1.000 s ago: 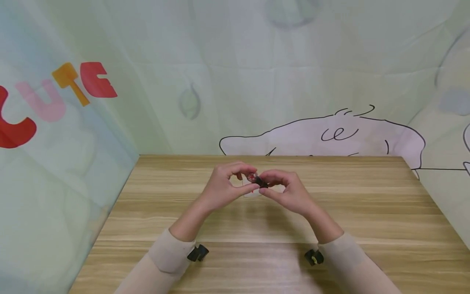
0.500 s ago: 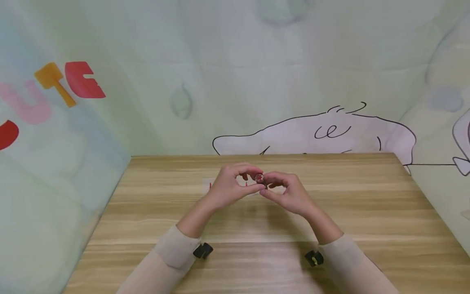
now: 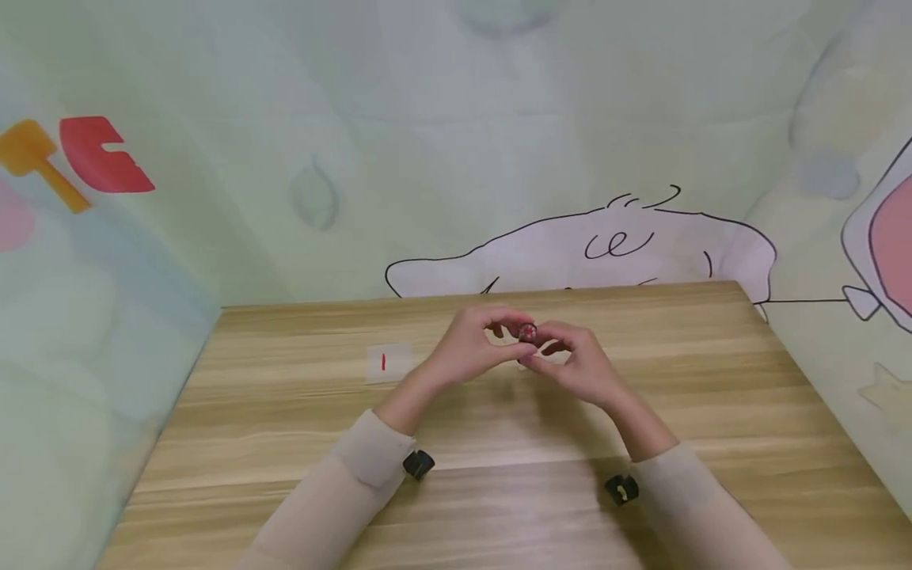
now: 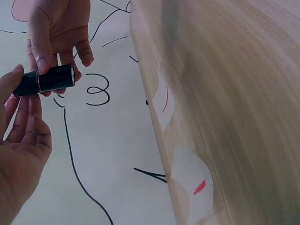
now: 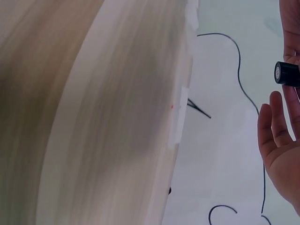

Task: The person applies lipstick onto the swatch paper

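Note:
A small black lipstick tube [image 3: 528,333] is held up between both hands above the far half of the table, a round end with a red pattern facing the head camera. My left hand [image 3: 466,346] pinches it between thumb and fingertips. From the other side my right hand [image 3: 586,369] grips it with thumb and fingers. The left wrist view shows the tube [image 4: 54,79] side-on, with a thin band around it and a pale end. In the right wrist view only one dark end of the tube [image 5: 287,74] appears at the edge.
A pale card [image 3: 399,362] with a red stroke lies on the wooden table [image 3: 285,443] left of my hands. Another marked card [image 4: 161,101] is mostly hidden behind the hands in the head view. A cartoon-printed curtain [image 3: 427,158] rises behind the table.
The tube has tilted so its red-patterned end faces the head camera. Both hands still hold it. The head view has swung right, and the left card has come out from behind the left hand.

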Demonstrator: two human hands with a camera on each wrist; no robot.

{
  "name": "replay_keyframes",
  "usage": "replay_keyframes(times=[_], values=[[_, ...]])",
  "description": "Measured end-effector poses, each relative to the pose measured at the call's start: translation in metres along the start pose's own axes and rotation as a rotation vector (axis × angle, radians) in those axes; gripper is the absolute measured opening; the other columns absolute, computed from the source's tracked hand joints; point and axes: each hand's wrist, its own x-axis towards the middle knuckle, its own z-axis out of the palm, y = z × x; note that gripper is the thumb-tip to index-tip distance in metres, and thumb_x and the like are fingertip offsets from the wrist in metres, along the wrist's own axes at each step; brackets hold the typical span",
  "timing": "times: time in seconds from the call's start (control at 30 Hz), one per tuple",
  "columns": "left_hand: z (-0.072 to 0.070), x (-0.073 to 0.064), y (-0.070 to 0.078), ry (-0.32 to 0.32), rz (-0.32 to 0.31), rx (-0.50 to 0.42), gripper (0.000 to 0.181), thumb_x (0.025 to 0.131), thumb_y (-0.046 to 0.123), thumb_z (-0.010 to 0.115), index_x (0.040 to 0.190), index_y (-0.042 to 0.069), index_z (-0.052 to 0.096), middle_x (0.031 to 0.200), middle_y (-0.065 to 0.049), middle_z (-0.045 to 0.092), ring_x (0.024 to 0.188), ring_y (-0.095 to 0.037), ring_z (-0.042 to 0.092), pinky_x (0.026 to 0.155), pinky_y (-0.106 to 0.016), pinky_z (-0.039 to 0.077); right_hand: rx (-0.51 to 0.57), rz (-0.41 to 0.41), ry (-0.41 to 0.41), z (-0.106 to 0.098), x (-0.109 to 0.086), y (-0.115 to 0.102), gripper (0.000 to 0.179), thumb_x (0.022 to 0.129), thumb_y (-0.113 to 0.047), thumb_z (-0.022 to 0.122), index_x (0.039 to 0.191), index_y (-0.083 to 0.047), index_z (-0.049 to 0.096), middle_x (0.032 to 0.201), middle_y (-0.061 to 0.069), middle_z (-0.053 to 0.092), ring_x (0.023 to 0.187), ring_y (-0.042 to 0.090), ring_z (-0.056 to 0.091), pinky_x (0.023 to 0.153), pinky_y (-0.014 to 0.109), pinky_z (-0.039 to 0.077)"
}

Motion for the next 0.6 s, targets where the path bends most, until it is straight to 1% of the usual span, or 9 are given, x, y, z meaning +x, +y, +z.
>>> replay_keyframes(times=[0.1,0.2,0.33,0.47,0.5,0.53,0.6], values=[[0.007,0.006,-0.001,-0.008,0.000,0.000,0.031,0.082,0.015,0.086,0.110,0.006,0.076,0.092,0.002,0.074,0.087,-0.016,0.067,0.077,-0.027,0.051,-0.012,0.009,0.000,-0.006,-0.002,0.005,0.018,0.086,-0.003,0.080,0.103,-0.006,0.075,0.103,0.005,0.074,0.093,0.016,0.068,0.080,0.038,0.059],[0.014,0.012,-0.003,-0.022,0.003,-0.005,0.030,0.083,0.015,0.086,0.110,0.005,0.076,0.093,0.001,0.075,0.087,-0.012,0.066,0.076,-0.027,0.052,-0.029,0.017,0.005,-0.012,-0.005,0.011,0.017,0.086,-0.003,0.080,0.103,-0.005,0.075,0.103,0.006,0.075,0.091,0.018,0.069,0.079,0.040,0.059],[0.025,0.021,-0.007,-0.048,0.000,-0.010,0.030,0.084,0.015,0.085,0.111,0.006,0.076,0.094,0.001,0.074,0.087,-0.012,0.066,0.076,-0.028,0.052,-0.039,0.040,0.011,-0.020,-0.008,0.019,0.018,0.086,-0.003,0.080,0.103,-0.003,0.075,0.102,0.009,0.075,0.089,0.022,0.069,0.079,0.045,0.059],[0.036,0.031,-0.010,-0.079,-0.016,-0.008,0.029,0.085,0.016,0.083,0.111,0.007,0.076,0.093,0.003,0.074,0.087,-0.012,0.065,0.076,-0.027,0.052,-0.047,0.073,0.024,-0.029,-0.012,0.029,0.019,0.086,-0.002,0.080,0.104,-0.001,0.074,0.101,0.012,0.075,0.089,0.025,0.069,0.080,0.048,0.059],[0.039,0.033,-0.010,-0.087,-0.022,-0.004,0.028,0.086,0.016,0.083,0.112,0.007,0.075,0.094,0.003,0.073,0.087,-0.010,0.065,0.077,-0.026,0.051,-0.054,0.080,0.026,-0.031,-0.013,0.027,0.018,0.086,0.000,0.079,0.103,0.001,0.074,0.100,0.014,0.075,0.089,0.027,0.069,0.080,0.050,0.058],[0.042,0.035,-0.011,-0.095,-0.028,-0.004,0.028,0.086,0.016,0.083,0.112,0.007,0.075,0.094,0.002,0.073,0.087,-0.011,0.065,0.077,-0.026,0.052,-0.060,0.084,0.030,-0.032,-0.013,0.029,0.018,0.085,0.001,0.079,0.103,0.002,0.073,0.099,0.015,0.074,0.089,0.028,0.069,0.081,0.051,0.058],[0.047,0.040,-0.012,-0.109,-0.048,-0.005,0.029,0.086,0.016,0.083,0.113,0.007,0.075,0.094,0.002,0.074,0.087,-0.010,0.065,0.077,-0.025,0.052,-0.076,0.081,0.037,-0.036,-0.015,0.034,0.017,0.085,0.001,0.079,0.101,0.002,0.074,0.097,0.014,0.075,0.088,0.027,0.069,0.081,0.051,0.058]])
